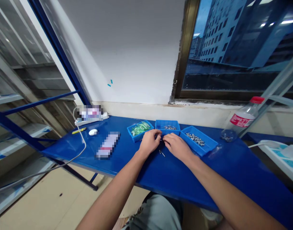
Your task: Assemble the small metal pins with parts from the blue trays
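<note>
My left hand (150, 140) and my right hand (177, 145) are close together over the blue table, in front of the bins. Both have their fingers curled into a pinch; whatever is between the fingertips is too small and hidden to name. Just below the hands, a few thin metal pieces (162, 153) lie on the tabletop. Behind the left hand a blue bin (134, 139) holds green pieces (141, 127). The middle blue bin (157, 122) has slim metal parts (169, 127) in it. Beside the right hand, another blue bin (210, 147) contains short silvery metal parts (195, 139).
A clear plastic bottle (242, 119) with a red cap stands at the back right. On the left are a blurred-out flat object (108, 145), a white mouse-like object (93, 132), a yellow cutter-like tool (78, 130), and a power strip (92, 119) with a cable (83, 140).
</note>
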`<state>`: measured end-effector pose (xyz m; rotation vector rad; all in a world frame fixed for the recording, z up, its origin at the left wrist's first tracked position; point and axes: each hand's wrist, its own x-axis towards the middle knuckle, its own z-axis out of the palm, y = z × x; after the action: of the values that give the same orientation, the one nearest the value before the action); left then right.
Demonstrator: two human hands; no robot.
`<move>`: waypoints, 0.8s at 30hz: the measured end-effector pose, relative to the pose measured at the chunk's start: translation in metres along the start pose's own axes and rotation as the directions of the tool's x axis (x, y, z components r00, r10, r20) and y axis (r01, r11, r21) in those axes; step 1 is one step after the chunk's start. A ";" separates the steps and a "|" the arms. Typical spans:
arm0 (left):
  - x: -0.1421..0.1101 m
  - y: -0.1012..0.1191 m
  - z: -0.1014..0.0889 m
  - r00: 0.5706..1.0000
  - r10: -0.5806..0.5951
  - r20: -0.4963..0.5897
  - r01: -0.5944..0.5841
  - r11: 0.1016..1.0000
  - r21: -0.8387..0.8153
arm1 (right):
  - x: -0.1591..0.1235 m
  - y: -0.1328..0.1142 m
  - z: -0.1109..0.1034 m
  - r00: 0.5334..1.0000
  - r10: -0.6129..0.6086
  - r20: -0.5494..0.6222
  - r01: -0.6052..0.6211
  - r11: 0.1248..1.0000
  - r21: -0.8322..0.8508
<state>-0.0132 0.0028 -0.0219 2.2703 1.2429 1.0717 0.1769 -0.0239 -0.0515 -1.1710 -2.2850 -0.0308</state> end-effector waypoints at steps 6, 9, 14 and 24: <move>0.000 -0.003 0.001 1.000 0.014 0.014 -0.014 1.000 0.001 | 0.002 0.003 0.005 0.997 0.029 -0.074 -0.021 0.994 0.106; 0.000 -0.003 0.001 0.999 0.023 0.023 -0.023 1.000 0.002 | 0.003 0.007 0.009 0.994 0.040 -0.099 -0.024 0.987 0.159; 0.001 0.000 0.000 0.999 0.029 0.027 -0.029 1.000 0.008 | 0.004 0.008 0.010 0.992 0.042 -0.120 -0.018 0.980 0.199; 0.000 0.003 -0.003 0.998 0.029 0.051 -0.028 0.999 -0.031 | 0.006 0.003 0.002 0.951 0.143 -0.275 -0.069 0.962 0.264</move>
<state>-0.0137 0.0005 -0.0184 2.2847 1.1695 1.0279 0.1755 -0.0177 -0.0506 -1.0761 -1.9010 0.1179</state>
